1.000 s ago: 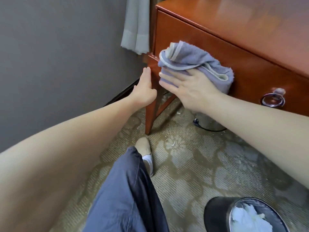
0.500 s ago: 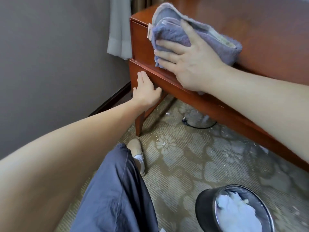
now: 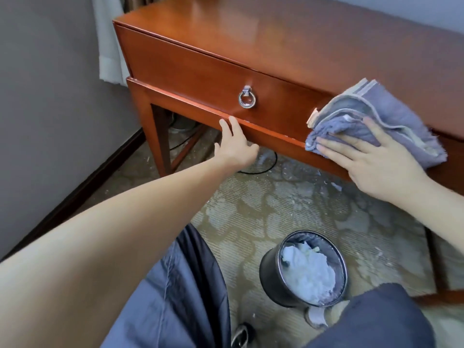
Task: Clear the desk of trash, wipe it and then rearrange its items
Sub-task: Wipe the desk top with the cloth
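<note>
Now the cloth (image 3: 391, 121) has moved from the left corner of the desk (image 3: 276, 41) to its front at frame right, long axis along the front, folded end pointing left. The right hand (image 3: 376, 167) presses it flat-fingered; the left hand (image 3: 236, 146) touches the lower rail (image 3: 190, 106) with straight fingers.

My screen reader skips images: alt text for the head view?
The right hand presses a blue towel against the desk's front, right of the drawer's ring pull; the left hand touches the rail below. A full bin stands on the carpet.
</note>
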### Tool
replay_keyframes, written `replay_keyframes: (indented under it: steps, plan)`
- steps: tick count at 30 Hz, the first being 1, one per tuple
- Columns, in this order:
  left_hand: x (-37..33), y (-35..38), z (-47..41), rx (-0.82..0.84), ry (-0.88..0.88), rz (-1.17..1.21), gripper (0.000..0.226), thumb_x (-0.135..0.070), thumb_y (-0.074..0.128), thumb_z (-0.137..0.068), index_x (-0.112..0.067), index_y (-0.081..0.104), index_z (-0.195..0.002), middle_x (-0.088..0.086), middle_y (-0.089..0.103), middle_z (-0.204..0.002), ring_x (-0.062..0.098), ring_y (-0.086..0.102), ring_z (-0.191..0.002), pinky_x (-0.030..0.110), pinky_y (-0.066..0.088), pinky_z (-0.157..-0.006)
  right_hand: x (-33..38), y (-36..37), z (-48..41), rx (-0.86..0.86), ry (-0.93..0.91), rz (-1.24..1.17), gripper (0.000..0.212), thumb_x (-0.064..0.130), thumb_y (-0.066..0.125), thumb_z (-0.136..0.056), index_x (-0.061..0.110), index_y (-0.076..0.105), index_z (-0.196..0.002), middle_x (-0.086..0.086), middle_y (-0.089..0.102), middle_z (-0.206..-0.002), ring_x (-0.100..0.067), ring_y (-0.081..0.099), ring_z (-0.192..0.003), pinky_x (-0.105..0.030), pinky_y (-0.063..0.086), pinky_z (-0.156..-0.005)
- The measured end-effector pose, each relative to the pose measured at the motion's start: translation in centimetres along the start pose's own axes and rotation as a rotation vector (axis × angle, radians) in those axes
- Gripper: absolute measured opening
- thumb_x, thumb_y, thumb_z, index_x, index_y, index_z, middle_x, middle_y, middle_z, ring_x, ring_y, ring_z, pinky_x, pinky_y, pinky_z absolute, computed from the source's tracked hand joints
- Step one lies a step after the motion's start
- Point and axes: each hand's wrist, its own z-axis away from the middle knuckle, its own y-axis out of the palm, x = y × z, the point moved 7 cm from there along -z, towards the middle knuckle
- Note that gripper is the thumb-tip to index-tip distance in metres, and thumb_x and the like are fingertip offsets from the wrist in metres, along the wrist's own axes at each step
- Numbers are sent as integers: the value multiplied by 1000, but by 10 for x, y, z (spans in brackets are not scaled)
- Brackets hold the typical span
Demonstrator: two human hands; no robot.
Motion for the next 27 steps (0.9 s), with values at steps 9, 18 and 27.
replay_keyframes:
  steps: [9, 18, 27]
  plan:
    - [25, -18, 0, -155, -45, 98, 77, -24, 45, -98, -28, -5, -157, 6, -15, -164, 34, 33, -140, 50, 13, -121, 13, 13, -17, 57, -65, -136, 63, 10, 21, -87, 2, 45, -144, -10, 45, -149, -28, 55, -128, -51, 18, -114]
    - [39, -22, -13, -93, -30, 88, 88, -12, 49, -95, -36, -11, -155, 3, -25, -161, 32, 45, -130, 52, 13, -120, 60, -2, -126, -107, -29, -72, 58, 11, 22, -91, 7, 45, -145, -5, 43, -151, -18, 48, -135, -46, 16, -115]
    - [42, -16, -19, -198, 40, -113, 101, -14, 58, -88, -33, -17, -153, 14, -23, -161, 31, 37, -139, 53, 4, -120, 61, 1, -117, -150, -94, -98, 65, 15, 49, -90, 14, 33, -152, 1, 30, -158, -15, 37, -142, -39, 18, -112]
